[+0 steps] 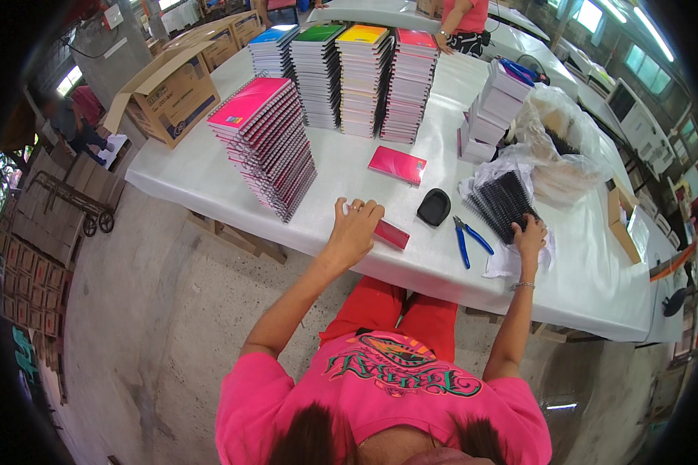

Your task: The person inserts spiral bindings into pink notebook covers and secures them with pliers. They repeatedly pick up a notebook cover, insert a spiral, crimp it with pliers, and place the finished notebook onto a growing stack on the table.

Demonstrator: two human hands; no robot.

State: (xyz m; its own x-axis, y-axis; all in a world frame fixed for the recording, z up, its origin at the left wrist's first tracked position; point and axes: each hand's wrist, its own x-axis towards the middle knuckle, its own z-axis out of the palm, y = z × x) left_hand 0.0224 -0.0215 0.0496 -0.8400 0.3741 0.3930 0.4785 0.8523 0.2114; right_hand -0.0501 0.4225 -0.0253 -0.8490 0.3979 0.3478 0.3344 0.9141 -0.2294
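Near the table's front edge, my left hand (354,230) is closed on a small pink notebook (392,235), which is partly hidden by the fingers. To the right, my right hand (530,235) grips the near end of black spiral binding coils (504,201); how many it holds cannot be made out. The coils lie in a bunch on crumpled white paper (500,262). Between my hands are blue-handled pliers (465,240), with their handles apart, and a rounded black object (433,208). Another pink notebook (396,165) lies flat beyond.
A tall stack of pink spiral notebooks (267,147) stands at left. Behind are blue (273,54), green (316,77), yellow (362,77) and red (409,85) stacks. White paper blocks (492,116) and a plastic bag (558,147) sit at right. Another person (467,19) stands across the table.
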